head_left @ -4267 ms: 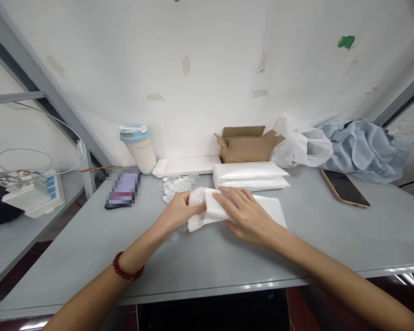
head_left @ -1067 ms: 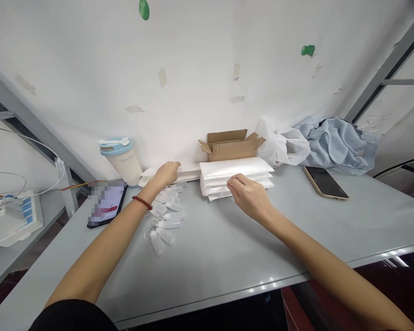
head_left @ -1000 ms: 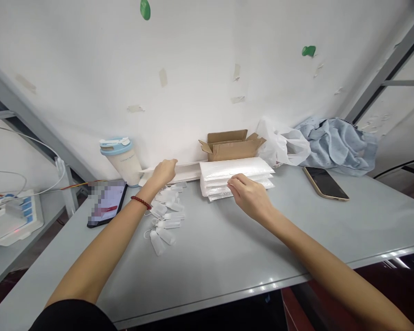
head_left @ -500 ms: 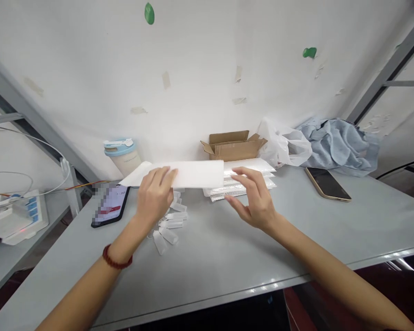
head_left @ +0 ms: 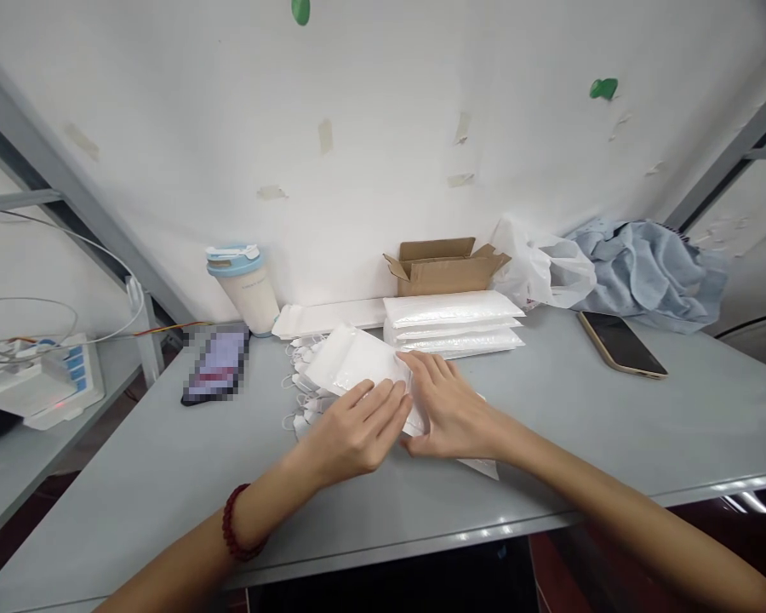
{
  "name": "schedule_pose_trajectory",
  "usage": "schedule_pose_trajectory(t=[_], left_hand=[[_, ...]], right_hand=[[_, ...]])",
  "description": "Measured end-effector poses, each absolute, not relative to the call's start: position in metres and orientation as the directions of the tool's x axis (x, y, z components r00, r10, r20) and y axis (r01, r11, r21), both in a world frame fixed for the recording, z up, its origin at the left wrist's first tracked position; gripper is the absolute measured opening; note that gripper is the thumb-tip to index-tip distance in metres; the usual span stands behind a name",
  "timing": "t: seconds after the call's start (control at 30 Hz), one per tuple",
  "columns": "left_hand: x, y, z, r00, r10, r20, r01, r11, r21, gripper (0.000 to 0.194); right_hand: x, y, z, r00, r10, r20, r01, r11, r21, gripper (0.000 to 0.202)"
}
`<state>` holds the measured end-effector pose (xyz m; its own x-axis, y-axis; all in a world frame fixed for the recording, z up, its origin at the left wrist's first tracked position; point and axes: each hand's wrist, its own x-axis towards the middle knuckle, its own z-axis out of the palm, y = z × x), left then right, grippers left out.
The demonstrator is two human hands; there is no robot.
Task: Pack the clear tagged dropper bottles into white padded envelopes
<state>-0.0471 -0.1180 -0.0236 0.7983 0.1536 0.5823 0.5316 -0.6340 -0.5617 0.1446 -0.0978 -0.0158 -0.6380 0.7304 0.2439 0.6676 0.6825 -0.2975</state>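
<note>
A white padded mailer [head_left: 351, 358] lies slantwise above the table, its far end over a heap of small white tags [head_left: 303, 400] with thin loops. My left hand [head_left: 357, 430] presses its bent fingers, held together, onto the near side of the mailer; its thumb is hidden. From the other side, my right hand [head_left: 450, 409] grips the mailer between thumb and fingers. The mailer's other end [head_left: 482, 468] shows below my right wrist. Behind my hands sits a stack of puffy white mailers [head_left: 453, 311], beside a flat white strip [head_left: 332, 319].
An open cardboard box [head_left: 443, 274] and a white plastic bag [head_left: 542, 268] stand by the wall, with blue cloth [head_left: 651, 268] beside them. A lidded cup [head_left: 248, 294] and a lit phone [head_left: 217, 364] are at left, a dark-screened phone [head_left: 622, 345] at right.
My left hand has brought the raised mailer down and nearer, turning it slantwise. My right hand, apart from it before, has moved in and taken hold. The view has shifted slightly left.
</note>
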Motion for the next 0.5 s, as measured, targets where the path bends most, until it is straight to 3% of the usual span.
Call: schedule_pose_trajectory(t=[0.17,0.23,0.3,0.33,0.4,0.43,0.5], left_hand=[[-0.065,-0.103,-0.018,0.743,0.238,0.625,0.594,-0.666,-0.451,0.027],[-0.074,-0.096,-0.014,0.612,0.375,0.696,0.717,-0.635,-0.288,0.027],[-0.083,-0.09,-0.009,0.364,0.578,0.73,0.836,-0.548,0.018,0.027],[-0.086,-0.088,-0.006,0.217,0.699,0.682,0.852,-0.477,0.217,0.03],[-0.091,-0.085,0.0,-0.002,0.911,0.413,0.739,-0.277,0.614,0.038],[-0.092,-0.085,0.003,-0.035,0.972,0.232,0.627,-0.159,0.762,0.04],[-0.09,-0.085,0.006,0.015,0.998,-0.058,0.388,0.048,0.921,0.041]], right_hand=[[0.148,-0.094,-0.013,-0.632,0.743,0.221,0.675,0.667,-0.314,0.084],[0.15,-0.093,-0.013,-0.627,0.745,0.229,0.69,0.667,-0.281,0.079],[0.151,-0.092,-0.013,-0.626,0.743,0.237,0.699,0.669,-0.253,0.077],[0.151,-0.091,-0.013,-0.628,0.74,0.242,0.698,0.673,-0.244,0.077],[0.152,-0.091,-0.014,-0.64,0.724,0.259,0.69,0.689,-0.221,0.078],[0.152,-0.091,-0.014,-0.648,0.712,0.271,0.684,0.7,-0.204,0.079],[0.151,-0.092,-0.015,-0.663,0.689,0.292,0.673,0.719,-0.17,0.079]])
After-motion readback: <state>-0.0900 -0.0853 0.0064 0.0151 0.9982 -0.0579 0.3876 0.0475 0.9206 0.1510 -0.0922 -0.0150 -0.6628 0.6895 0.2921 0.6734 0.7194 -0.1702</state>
